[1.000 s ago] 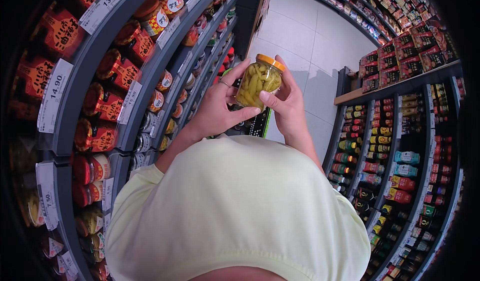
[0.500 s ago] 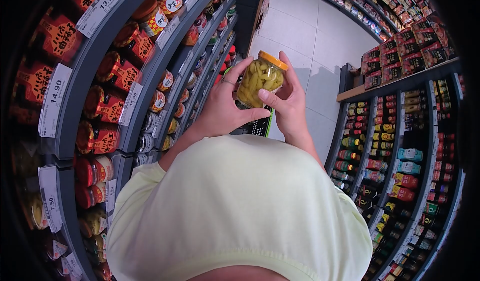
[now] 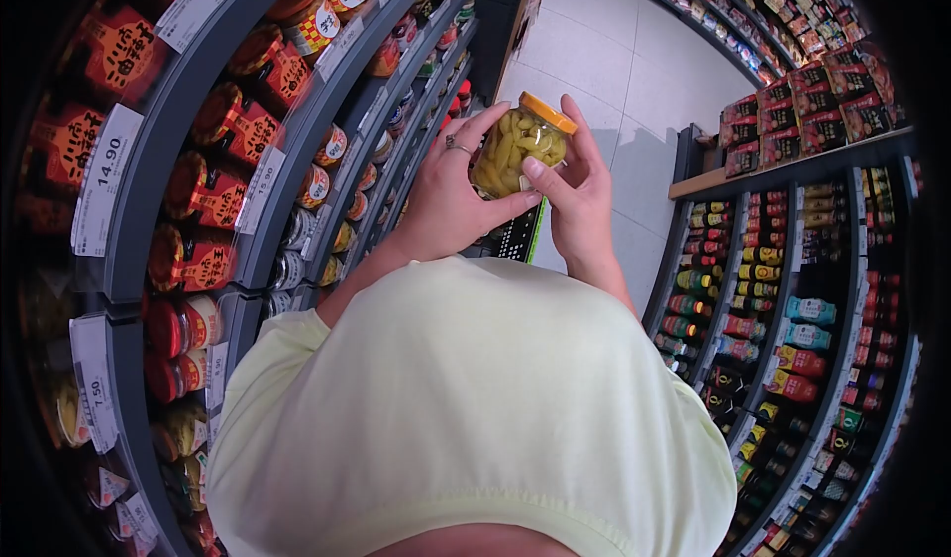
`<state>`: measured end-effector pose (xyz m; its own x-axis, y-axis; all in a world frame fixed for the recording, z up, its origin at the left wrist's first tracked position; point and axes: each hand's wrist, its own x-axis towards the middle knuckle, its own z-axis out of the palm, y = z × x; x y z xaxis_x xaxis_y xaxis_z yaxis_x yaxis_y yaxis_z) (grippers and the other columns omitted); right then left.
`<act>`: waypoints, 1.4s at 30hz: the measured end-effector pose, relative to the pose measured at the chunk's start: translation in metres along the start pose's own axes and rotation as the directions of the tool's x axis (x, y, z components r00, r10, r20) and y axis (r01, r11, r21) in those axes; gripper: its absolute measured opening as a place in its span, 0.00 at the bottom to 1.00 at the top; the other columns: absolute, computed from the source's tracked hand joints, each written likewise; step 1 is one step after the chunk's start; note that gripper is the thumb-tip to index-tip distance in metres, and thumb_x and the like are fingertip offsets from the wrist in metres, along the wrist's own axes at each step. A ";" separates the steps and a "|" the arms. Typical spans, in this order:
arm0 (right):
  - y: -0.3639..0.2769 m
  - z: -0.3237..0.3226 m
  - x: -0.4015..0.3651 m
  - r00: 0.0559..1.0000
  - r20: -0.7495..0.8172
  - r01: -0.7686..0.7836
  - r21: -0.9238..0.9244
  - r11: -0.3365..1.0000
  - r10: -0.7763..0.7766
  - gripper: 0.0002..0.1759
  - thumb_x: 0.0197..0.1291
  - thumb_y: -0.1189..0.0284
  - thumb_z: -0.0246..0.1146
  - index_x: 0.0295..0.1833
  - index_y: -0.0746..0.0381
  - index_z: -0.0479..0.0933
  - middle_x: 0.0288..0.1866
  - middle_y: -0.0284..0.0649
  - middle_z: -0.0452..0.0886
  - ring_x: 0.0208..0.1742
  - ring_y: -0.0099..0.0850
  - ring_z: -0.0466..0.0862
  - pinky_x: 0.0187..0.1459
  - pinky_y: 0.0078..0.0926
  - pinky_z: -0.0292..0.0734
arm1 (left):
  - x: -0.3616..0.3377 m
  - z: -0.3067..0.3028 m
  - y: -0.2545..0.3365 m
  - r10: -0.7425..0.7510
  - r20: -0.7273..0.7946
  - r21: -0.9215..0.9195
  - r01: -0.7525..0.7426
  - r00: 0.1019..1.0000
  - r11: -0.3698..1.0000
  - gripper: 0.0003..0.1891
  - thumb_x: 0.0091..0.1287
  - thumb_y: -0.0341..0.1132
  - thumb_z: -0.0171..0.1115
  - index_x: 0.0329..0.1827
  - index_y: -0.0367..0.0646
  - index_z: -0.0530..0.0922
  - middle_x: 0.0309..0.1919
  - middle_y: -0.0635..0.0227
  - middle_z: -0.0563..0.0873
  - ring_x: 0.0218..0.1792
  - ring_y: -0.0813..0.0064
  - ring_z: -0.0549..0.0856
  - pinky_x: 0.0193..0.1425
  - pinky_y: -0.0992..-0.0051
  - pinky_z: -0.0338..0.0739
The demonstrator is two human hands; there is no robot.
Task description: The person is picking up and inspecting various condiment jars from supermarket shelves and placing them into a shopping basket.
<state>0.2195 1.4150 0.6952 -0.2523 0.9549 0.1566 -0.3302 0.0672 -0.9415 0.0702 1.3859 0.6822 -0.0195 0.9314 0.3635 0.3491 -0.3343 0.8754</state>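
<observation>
A glass jar of green pickled peppers with an orange lid is held up between both hands, tilted with its lid toward the upper right. My left hand, a ring on one finger, grips the jar's left side and bottom. Around the right side wraps my right hand, its thumb lying across the front of the glass. Part of a dark basket with a green edge shows below the jar, mostly hidden by my hands and shirt.
Shelves of jars with price tags rise close on my left. On the right stand shelves of bottles and pouches, topped by red packets. Pale floor tiles run ahead between them.
The jar has tilted further, its lid leaning more to the right. Both hands keep hold of it. The view has shifted slightly, so the left shelves sit a little differently.
</observation>
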 end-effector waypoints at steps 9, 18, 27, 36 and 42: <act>-0.003 0.001 -0.002 1.000 0.024 0.003 0.040 0.999 -0.004 0.42 0.59 0.78 0.63 0.75 0.69 0.49 0.67 0.52 0.68 0.60 0.33 0.75 0.60 0.28 0.71 | -0.002 0.001 -0.001 -0.005 -0.040 -0.049 0.003 0.999 0.999 0.44 0.45 0.40 0.78 0.67 0.44 0.67 0.56 0.52 0.75 0.57 0.55 0.75 0.60 0.63 0.72; -0.008 0.002 -0.008 0.999 0.039 0.031 0.043 0.999 -0.033 0.41 0.60 0.77 0.61 0.75 0.69 0.49 0.68 0.52 0.67 0.64 0.34 0.72 0.63 0.31 0.67 | -0.007 0.002 0.000 0.029 -0.057 -0.101 -0.035 0.998 0.994 0.46 0.46 0.38 0.78 0.70 0.45 0.63 0.55 0.54 0.75 0.54 0.62 0.78 0.55 0.69 0.75; -0.010 0.001 -0.010 0.999 0.020 0.026 0.064 0.998 -0.028 0.37 0.62 0.74 0.59 0.75 0.66 0.51 0.67 0.51 0.68 0.67 0.35 0.70 0.67 0.32 0.61 | -0.008 0.002 0.003 0.044 -0.017 -0.348 -0.047 0.999 0.936 0.45 0.54 0.28 0.72 0.73 0.43 0.54 0.57 0.57 0.73 0.54 0.71 0.79 0.56 0.73 0.76; -0.006 0.002 -0.004 0.995 0.072 0.060 0.159 0.985 -0.072 0.37 0.65 0.62 0.53 0.75 0.64 0.50 0.68 0.53 0.66 0.67 0.40 0.69 0.67 0.38 0.64 | -0.011 0.003 0.011 -0.058 0.169 -0.779 0.170 0.984 0.603 0.37 0.62 0.28 0.64 0.73 0.40 0.54 0.60 0.57 0.70 0.60 0.71 0.74 0.64 0.72 0.70; -0.005 -0.002 -0.002 0.995 0.097 0.011 0.259 0.966 -0.037 0.36 0.64 0.62 0.51 0.74 0.63 0.51 0.68 0.54 0.66 0.67 0.43 0.69 0.68 0.40 0.62 | -0.008 0.002 0.004 -0.042 0.229 -0.790 0.211 0.972 0.576 0.36 0.67 0.34 0.61 0.74 0.40 0.52 0.62 0.57 0.69 0.62 0.72 0.72 0.68 0.71 0.64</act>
<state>0.2237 1.4137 0.6989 -0.3269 0.9192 0.2197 -0.5575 0.0002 -0.8302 0.0734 1.3773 0.6817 0.1812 0.9527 0.2440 -0.5434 -0.1098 0.8323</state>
